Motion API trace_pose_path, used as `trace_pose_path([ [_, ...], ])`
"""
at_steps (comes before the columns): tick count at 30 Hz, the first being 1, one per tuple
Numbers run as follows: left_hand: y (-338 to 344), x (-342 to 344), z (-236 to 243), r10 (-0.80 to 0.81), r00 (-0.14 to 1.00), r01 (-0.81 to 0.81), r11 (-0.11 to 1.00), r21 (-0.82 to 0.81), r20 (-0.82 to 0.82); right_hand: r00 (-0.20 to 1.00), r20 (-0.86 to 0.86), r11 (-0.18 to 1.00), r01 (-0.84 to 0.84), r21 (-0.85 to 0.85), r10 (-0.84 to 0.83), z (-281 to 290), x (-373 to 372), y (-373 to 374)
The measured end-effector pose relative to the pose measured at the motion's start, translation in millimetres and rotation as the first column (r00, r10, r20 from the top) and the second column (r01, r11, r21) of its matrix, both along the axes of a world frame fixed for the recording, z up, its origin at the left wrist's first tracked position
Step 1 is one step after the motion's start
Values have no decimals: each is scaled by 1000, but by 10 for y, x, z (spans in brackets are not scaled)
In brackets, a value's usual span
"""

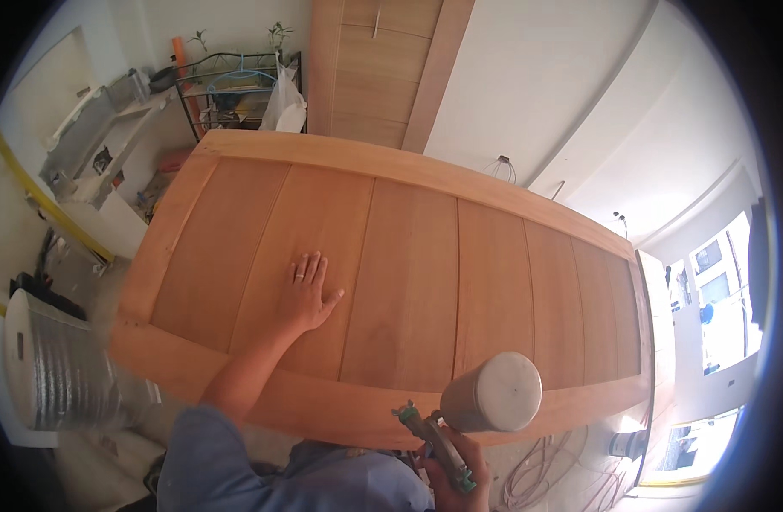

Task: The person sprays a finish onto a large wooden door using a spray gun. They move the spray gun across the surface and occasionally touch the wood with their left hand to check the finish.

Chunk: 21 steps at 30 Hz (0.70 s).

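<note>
A large wooden door (408,290) with several panels lies flat in front of me. My left hand (309,294) rests on a left panel, palm down, fingers stretched out and a ring on one of them. Close to my body, my right hand (461,474) is wrapped round a spray gun (438,444) with green fittings. Its pale cup (498,394) sits above the hand, over the door's near frame. Part of the right hand's fingers is hidden behind the gun.
Behind the door stand a black metal shelf (238,90) with a white plastic bag (285,102) and another wooden door (383,60). A foil-like roll (67,367) is at left. A hose (532,474) coils on the floor at right, near a can (628,444).
</note>
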<state>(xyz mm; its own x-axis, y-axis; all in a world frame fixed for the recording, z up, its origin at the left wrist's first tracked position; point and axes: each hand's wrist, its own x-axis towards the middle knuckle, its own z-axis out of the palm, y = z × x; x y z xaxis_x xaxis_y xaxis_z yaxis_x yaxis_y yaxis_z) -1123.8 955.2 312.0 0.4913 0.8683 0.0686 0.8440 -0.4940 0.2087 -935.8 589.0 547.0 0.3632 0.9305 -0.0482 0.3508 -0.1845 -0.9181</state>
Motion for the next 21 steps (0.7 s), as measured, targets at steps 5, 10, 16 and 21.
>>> trace_pose_path([
  [5,-366,-238,39,-134,991,135,990,-51,15,999,-26,1000,-27,14,27,-47,-25,-25],
  [10,-337,-293,-16,227,972,-221,971,-95,53,1000,6,1000,29,5,-29,-42,-3,-105],
  [16,-458,-206,65,205,977,-210,975,-75,-62,992,-87,995,92,-42,-95,-63,6,-212],
  [21,-480,-254,12,105,993,-108,993,-42,-60,983,-133,991,116,-65,-124,-78,-29,-268],
])
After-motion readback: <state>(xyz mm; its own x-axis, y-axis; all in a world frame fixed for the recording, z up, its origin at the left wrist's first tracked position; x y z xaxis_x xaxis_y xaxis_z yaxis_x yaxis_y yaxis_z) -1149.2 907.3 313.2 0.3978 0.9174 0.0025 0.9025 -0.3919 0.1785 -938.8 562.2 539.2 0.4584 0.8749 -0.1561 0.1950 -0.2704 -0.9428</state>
